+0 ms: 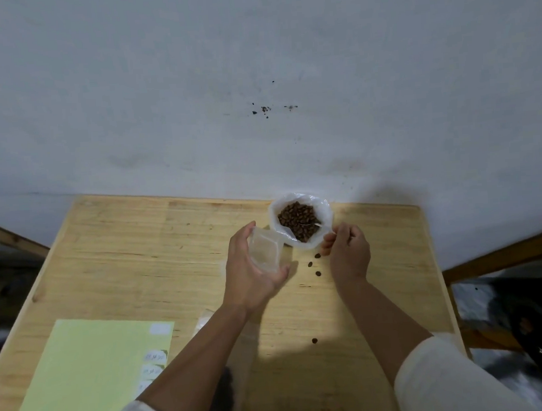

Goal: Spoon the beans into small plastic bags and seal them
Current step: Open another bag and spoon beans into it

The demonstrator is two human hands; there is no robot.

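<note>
Beans (299, 221) heaped in open sack (308, 202) at frame centre, four strays on desk (137, 240). Left hand (252, 271) clamped round empty bag (265, 252); right hand (348, 253) curled, contents unclear, no spoon seen. Likely trouble: floppy mouth collapsing, more spills, sack tipping if nudged.

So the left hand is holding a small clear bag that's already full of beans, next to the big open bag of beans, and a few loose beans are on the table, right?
Not quite. The head view shows the small clear bag in the left hand empty, not full. The rest holds: it sits beside the big open bag of beans, and loose beans lie on the table.
</note>
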